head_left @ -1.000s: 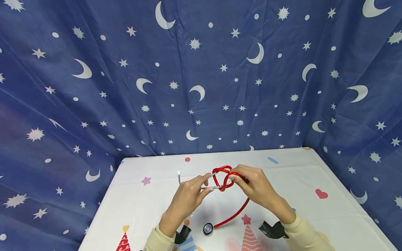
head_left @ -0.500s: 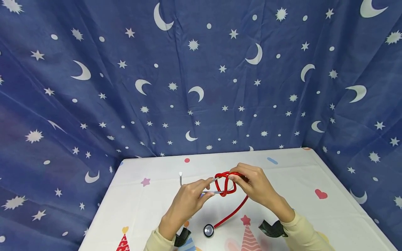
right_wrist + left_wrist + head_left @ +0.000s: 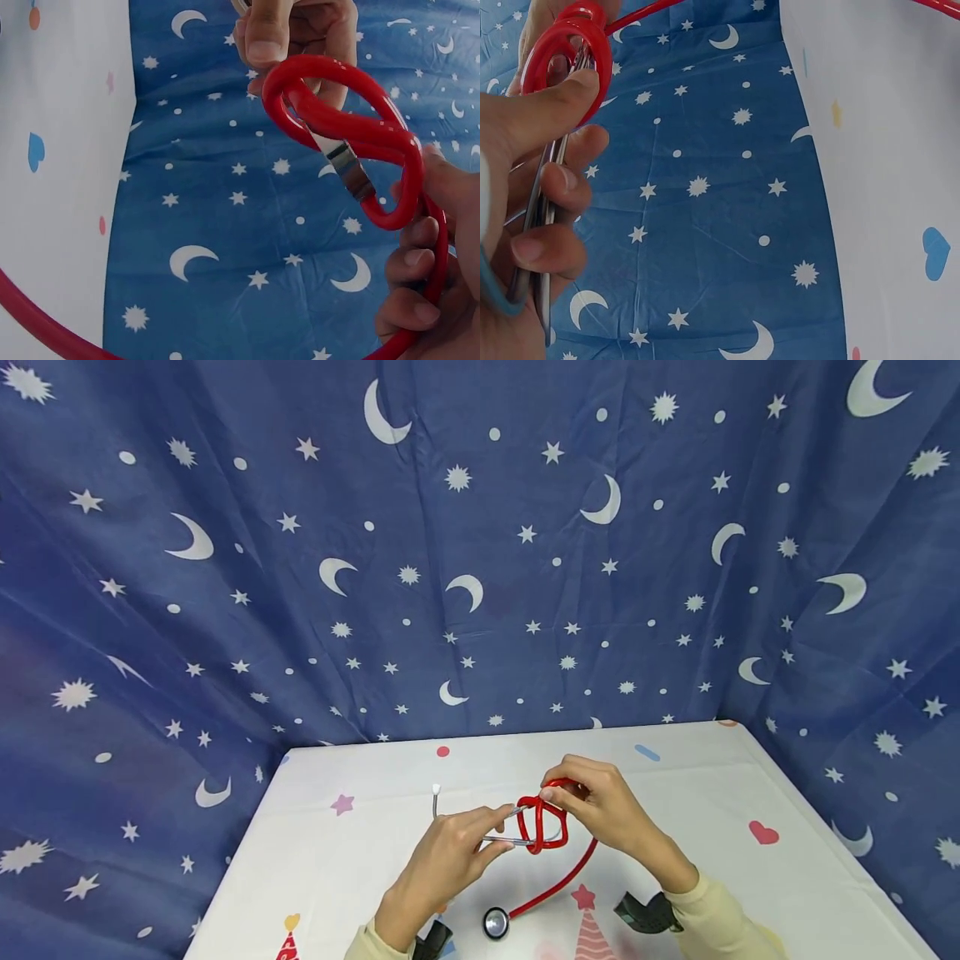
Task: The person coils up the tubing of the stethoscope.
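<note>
Working the looped tube point(image 3: 345, 124), we judge; left hand point(image 3: 448, 853) clamped on metal arms point(image 3: 549, 215), right hand point(image 3: 603, 803) pinching tube; next move likely needs slack eased.

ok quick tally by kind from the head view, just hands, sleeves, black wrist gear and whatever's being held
Hands: 2 (left hand, right hand)
Pale yellow sleeves: 2
Black wrist-worn devices: 2
Red-tubed stethoscope, held by both hands: 1
Total: 7
</note>
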Demonstrator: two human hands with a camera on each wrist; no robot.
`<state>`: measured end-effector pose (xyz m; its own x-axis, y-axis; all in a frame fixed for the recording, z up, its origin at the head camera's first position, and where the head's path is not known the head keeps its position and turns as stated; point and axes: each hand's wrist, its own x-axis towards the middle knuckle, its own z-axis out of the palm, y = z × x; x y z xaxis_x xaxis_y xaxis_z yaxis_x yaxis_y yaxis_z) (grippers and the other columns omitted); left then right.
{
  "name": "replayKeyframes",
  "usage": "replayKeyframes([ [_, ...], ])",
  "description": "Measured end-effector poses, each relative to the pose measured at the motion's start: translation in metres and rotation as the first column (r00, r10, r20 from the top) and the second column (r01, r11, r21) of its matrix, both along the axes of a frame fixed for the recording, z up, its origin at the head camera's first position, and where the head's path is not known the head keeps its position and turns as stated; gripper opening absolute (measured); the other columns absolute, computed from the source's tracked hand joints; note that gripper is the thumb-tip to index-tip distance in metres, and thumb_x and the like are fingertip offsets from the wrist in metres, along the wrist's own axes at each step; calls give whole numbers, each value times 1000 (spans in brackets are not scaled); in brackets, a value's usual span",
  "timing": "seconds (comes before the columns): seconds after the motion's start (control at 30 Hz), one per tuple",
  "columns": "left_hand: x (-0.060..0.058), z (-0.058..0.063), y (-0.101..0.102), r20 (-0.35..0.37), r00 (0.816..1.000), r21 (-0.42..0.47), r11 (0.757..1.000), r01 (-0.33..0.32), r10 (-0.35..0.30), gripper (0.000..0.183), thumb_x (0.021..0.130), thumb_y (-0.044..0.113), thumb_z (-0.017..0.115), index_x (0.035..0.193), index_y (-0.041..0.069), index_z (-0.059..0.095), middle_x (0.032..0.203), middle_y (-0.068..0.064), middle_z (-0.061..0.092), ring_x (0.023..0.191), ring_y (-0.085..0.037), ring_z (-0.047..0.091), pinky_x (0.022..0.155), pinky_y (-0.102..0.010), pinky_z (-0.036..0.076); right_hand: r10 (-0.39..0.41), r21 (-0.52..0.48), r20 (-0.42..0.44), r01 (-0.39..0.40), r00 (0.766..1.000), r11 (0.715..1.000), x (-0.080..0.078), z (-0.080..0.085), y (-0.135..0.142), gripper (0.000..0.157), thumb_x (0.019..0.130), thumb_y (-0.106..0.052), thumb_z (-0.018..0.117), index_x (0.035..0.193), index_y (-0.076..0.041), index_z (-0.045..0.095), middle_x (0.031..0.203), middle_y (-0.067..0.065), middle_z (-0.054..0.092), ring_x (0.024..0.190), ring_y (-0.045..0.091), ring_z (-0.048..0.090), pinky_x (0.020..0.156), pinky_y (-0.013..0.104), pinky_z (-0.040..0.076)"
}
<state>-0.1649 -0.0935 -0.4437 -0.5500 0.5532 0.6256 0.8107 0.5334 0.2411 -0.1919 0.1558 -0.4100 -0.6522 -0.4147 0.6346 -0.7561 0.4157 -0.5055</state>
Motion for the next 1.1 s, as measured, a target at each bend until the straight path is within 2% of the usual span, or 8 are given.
replayKeyframes([
  [0.23,2,-2,-2,8,999,1,999,35,-35,42,84,23,78,122,10,68,95,6,74,73,0,65,63,-10,47,67,-25,90,-65,994,998,-2,-5,2,11,85,-14,75,91,-22,70,73,-10,56,60,0,46,51,19,44],
  [0.4,3,-4,0,43,997,-2,998,63,-62,42,84,25,78,122,10,68,98,4,75,75,0,67,65,-8,48,108,-22,170,-106,979,994,-2,-8,5,7,88,-15,72,92,-20,70,74,-10,56,60,0,47,52,20,45],
  [0.57,3,-4,4,27,996,8,997,79,-79,41,84,25,77,121,10,68,99,4,75,73,1,65,63,-7,46,144,-17,216,-144,966,989,-6,-9,5,7,91,-14,70,94,-21,70,77,-8,59,62,1,48,53,20,46],
  [0.67,5,-4,5,21,996,30,995,90,-91,41,84,23,78,121,10,69,97,4,75,70,1,63,61,-5,43,192,-38,276,-189,942,981,-8,-9,6,10,93,-11,67,95,-20,70,78,-5,60,63,3,50,55,22,48],
  [0.87,7,-5,7,2,989,66,987,144,-145,39,85,25,77,120,10,68,84,8,68,59,2,49,57,-1,35,339,-129,409,-314,847,941,-13,-12,11,13,96,-3,59,96,-10,70,84,5,64,71,6,57,59,25,53],
  [0.93,7,-6,7,-3,987,72,984,161,-162,38,86,25,75,120,10,68,81,9,64,56,2,45,56,0,33,370,-152,425,-338,826,929,-15,-14,12,15,97,-2,57,96,-8,70,85,7,66,72,7,59,60,26,54],
  [1.0,7,-6,7,-11,985,77,982,172,-172,38,87,25,75,120,9,68,81,8,64,55,1,46,56,0,33,373,-163,428,-335,823,928,-16,-17,13,16,97,-2,56,96,-8,70,86,7,67,73,6,59,60,26,55],
  [1.1,6,-7,8,-16,984,93,979,179,-178,38,87,24,75,120,8,68,82,8,64,55,0,47,57,0,34,356,-169,420,-314,834,934,-16,-23,12,16,98,-4,55,97,-8,70,86,5,66,74,6,59,62,27,56],
])
